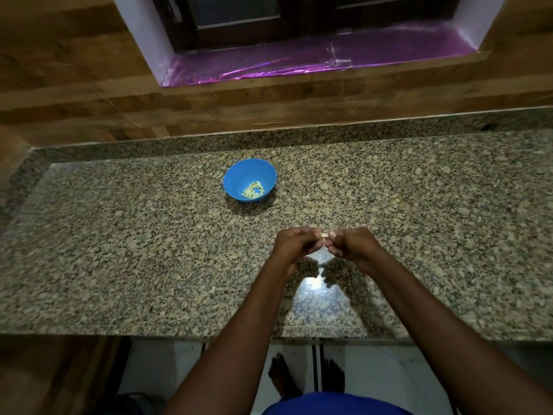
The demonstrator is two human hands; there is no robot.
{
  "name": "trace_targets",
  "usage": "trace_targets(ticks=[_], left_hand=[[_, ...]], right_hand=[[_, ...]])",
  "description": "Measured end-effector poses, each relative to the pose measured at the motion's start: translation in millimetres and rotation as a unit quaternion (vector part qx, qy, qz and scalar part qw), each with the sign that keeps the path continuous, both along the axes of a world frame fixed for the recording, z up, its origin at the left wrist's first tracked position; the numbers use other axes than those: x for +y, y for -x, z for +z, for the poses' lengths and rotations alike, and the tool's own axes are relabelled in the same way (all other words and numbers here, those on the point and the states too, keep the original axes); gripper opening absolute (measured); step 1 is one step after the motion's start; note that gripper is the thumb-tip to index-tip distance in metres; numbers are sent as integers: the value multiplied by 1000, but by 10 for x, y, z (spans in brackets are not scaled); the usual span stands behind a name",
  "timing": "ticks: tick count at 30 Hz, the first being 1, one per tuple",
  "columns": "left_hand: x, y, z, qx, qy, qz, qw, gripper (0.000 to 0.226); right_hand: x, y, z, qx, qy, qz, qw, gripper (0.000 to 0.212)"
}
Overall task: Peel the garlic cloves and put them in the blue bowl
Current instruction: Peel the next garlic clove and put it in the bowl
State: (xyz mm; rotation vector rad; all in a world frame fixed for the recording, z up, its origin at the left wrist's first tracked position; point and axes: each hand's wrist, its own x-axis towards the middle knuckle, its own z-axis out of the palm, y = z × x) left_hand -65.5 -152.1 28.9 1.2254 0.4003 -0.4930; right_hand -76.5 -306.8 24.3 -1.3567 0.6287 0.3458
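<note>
A blue bowl stands on the granite counter, left of centre and beyond my hands, with several pale peeled garlic cloves in its bottom. My left hand and my right hand meet above the counter, nearer the front edge. Between their fingertips they pinch one small pale garlic clove; only a sliver of it shows, the rest is hidden by the curled fingers.
The speckled granite counter runs wall to wall, its front edge low in view. A wooden wall and a window sill with purple foil lie behind. A few bits of pale skin lie near my left forearm.
</note>
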Motion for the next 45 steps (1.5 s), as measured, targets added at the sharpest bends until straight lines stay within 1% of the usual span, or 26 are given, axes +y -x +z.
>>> trace_targets(ticks=[3,4,6,8,12,14,16,18,20,24,28,30,32,34,36,39,40,42,45], left_hand=[[44,15,-62,-48,-32,-20,998,15],[52,14,-75,-56,-36,-25,998,17],[63,13,-95,-59,-31,-34,997,12],[72,23,-116,-47,-16,-34,998,9],[103,46,-197,-10,34,-29,999,11],[112,51,-239,8,50,-30,998,13],[123,54,-264,18,46,-33,998,14],[144,47,-302,7,12,-52,999,14],[170,50,-337,-19,-49,-84,995,14],[195,61,-399,-67,-190,-122,972,15],[158,60,-410,-114,-279,-111,947,10],[141,48,-404,-125,-305,-99,939,6],[125,25,-372,-123,-293,-79,945,9],[99,24,-326,-110,-231,-65,964,15],[62,38,-266,-114,-166,-74,977,20],[28,32,-222,-158,-159,-80,971,17],[25,20,-216,-159,-156,-74,972,16],[27,-7,-202,-133,-123,-71,981,15],[73,-24,-202,-103,-70,-88,988,7]], right_hand=[[-25,-55,1,91,-122,-17,988,15],[-35,-62,-4,107,-148,-17,983,16],[-39,-63,-12,119,-171,-22,978,16],[-11,-49,-23,99,-165,-40,981,14],[45,-22,-44,41,-103,-64,992,10],[49,-18,-56,28,-71,-65,995,10],[44,-21,-78,28,-49,-70,996,8],[25,-22,-103,34,-38,-75,996,4],[1,-15,-123,29,-35,-68,997,4],[-9,26,-143,-13,-25,-52,998,18],[15,44,-160,-40,-9,-34,999,15],[33,48,-170,-42,13,-20,999,13],[45,42,-182,-47,37,-9,998,8],[45,45,-193,-56,58,-1,997,4],[46,51,-201,-66,72,-3,995,3],[48,57,-204,-80,70,-20,994,6],[47,54,-196,-79,60,-22,995,6],[32,32,-179,-62,24,-13,998,8],[-17,-17,-156,-5,-61,-19,998,17]])
